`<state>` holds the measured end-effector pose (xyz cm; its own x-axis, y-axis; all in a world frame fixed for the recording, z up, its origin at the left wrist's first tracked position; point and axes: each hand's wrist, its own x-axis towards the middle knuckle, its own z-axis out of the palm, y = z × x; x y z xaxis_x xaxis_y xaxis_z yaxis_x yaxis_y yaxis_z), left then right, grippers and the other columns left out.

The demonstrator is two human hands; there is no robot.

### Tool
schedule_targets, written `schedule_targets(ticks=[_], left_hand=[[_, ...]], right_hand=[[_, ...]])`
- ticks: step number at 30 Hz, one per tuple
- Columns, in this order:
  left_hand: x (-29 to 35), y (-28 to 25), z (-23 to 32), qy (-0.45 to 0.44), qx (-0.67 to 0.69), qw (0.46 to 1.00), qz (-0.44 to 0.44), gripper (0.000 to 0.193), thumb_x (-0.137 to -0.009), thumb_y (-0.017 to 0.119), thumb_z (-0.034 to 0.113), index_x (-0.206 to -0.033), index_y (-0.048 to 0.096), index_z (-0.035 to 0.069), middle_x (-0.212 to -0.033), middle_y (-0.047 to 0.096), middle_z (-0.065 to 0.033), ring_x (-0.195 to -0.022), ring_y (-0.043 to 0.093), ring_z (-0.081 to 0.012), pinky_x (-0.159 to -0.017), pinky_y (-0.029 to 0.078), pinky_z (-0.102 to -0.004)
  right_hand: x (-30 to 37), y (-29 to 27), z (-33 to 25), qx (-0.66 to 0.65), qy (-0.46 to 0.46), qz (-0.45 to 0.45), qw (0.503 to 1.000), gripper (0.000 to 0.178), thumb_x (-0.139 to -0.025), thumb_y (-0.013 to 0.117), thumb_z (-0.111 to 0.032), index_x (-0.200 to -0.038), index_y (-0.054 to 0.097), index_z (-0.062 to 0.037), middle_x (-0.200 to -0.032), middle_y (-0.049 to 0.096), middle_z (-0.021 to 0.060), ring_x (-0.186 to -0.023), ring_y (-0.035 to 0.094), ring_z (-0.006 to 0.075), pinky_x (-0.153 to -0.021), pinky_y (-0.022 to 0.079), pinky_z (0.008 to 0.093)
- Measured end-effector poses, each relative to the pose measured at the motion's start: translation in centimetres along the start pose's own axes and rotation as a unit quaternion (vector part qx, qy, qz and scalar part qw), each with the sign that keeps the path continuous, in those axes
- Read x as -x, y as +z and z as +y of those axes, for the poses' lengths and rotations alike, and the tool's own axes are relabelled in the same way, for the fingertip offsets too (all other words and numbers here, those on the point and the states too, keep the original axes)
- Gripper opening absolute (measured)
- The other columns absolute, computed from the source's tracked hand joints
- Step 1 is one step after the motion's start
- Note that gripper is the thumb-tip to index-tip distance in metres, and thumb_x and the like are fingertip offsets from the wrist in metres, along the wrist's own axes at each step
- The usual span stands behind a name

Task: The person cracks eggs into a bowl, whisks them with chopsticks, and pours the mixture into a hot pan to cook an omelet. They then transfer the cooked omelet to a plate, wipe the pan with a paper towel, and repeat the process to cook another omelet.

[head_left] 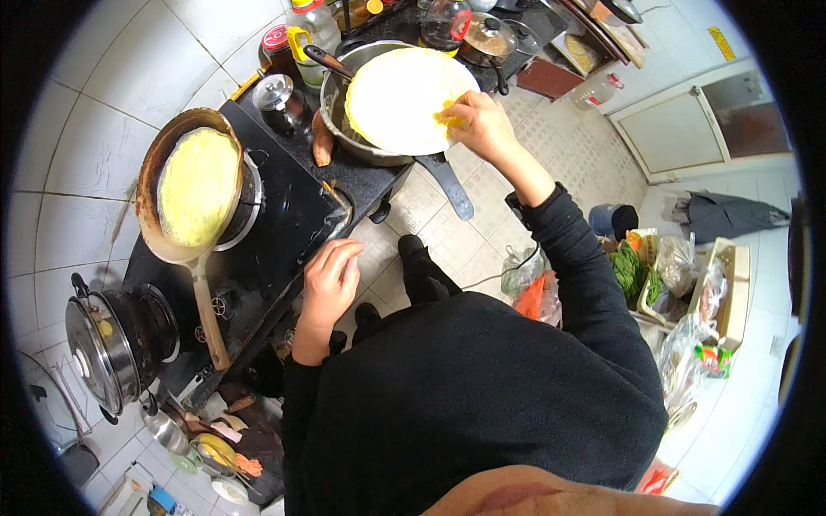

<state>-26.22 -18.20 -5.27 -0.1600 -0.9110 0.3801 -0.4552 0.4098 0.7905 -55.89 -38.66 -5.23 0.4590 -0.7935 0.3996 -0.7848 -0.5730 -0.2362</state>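
My right hand (483, 125) pinches the right edge of a thin, pale yellow pancake (404, 82). The pancake lies on a white plate (422, 149), partly washed out by glare. The plate rests over a large metal pot (331, 101), and a dark handle (447, 187) juts from below it. Loosely curled and holding nothing, my left hand (332, 277) hovers by the stove's front edge. On the burner to the left, a frying pan (148, 185) with a browned rim holds another yellow pancake (201, 187). Its long beige handle (211, 314) points toward me.
A lidded steel pot (101, 353) stands at the stove's near left. Behind the stove are a small lidded pot (275, 93), a sweet potato (322, 139) and an oil bottle (317, 39). Crates of vegetables (727, 292) and a plastic bottle (598, 92) stand on the right.
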Motion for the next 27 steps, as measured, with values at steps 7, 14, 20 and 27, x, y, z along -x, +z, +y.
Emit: schedule_targets(ticks=[7,14,20,27], left_hand=[[-8.3,3.7,-0.1,0.034,-0.015,0.999,0.011,0.018,-0.074,0.057,-0.01,-0.09,0.061,-0.002,-0.089,0.063,-0.0153,-0.079,0.063,-0.032,-0.07,0.051,-0.0366],[-15.1,7.6,-1.8,0.064,-0.138,0.988,0.039,0.032,-0.069,0.072,0.004,-0.099,0.062,0.002,-0.105,0.059,-0.0128,-0.098,0.057,-0.0318,-0.084,0.046,-0.0406],[-17.8,10.0,-3.9,0.06,-0.169,0.984,0.018,0.033,-0.067,0.073,0.009,-0.098,0.062,0.006,-0.104,0.057,-0.0104,-0.1,0.053,-0.0303,-0.088,0.041,-0.042],[-17.7,8.7,-6.0,0.022,-0.181,0.983,0.028,0.026,-0.064,0.066,0.0,-0.088,0.063,0.007,-0.095,0.059,-0.007,-0.095,0.055,-0.0277,-0.082,0.043,-0.0395]], right_hand=[[-0.9,-0.1,1.1,-0.058,-0.059,0.004,0.997,0.012,-0.069,0.073,-0.019,-0.079,0.067,-0.0145,-0.08,0.056,0.0011,-0.082,0.057,0.0216,-0.069,0.04,0.036],[1.1,1.2,0.4,-0.095,-0.03,0.108,0.989,0.015,-0.069,0.074,-0.013,-0.082,0.069,-0.0154,-0.072,0.056,0.0,-0.07,0.056,0.0191,-0.065,0.04,0.0327],[1.0,1.9,-0.3,-0.092,0.011,0.13,0.987,0.014,-0.07,0.073,-0.013,-0.082,0.068,-0.015,-0.071,0.057,0.0005,-0.067,0.056,0.0192,-0.064,0.039,0.0325],[-0.2,1.0,-0.8,-0.075,0.029,0.116,0.99,0.012,-0.071,0.071,-0.012,-0.082,0.068,-0.0132,-0.079,0.058,0.001,-0.077,0.057,0.0209,-0.067,0.041,0.0321]])
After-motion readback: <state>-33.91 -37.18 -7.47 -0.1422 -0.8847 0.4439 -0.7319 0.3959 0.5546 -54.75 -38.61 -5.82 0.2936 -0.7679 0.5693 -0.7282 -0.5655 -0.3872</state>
